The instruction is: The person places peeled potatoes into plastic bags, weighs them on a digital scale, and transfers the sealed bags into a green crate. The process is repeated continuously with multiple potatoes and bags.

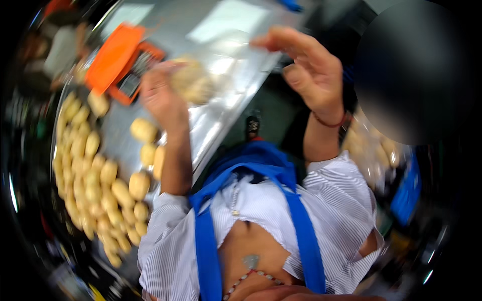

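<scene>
My left hand [162, 90] is over the metal table, at the near side of a blurred heap of peeled potatoes [194, 84] that seems to lie in clear plastic. Its fingertips overlap the heap; blur hides whether they grip anything. Just beyond that hand stands an orange weighing scale [113, 58] with a tray on top. My right hand [312, 71] is raised beside the table's edge, thumb and fingers apart, and nothing shows between them. Loose peeled potatoes [143, 129] lie close to my left forearm.
A large pile of peeled potatoes [90, 180] covers the left part of the metal table [116, 131]. On my right are bagged potatoes [371, 150] and a blue plastic item [406, 192]. Another person [62, 52] is at the far left, blurred.
</scene>
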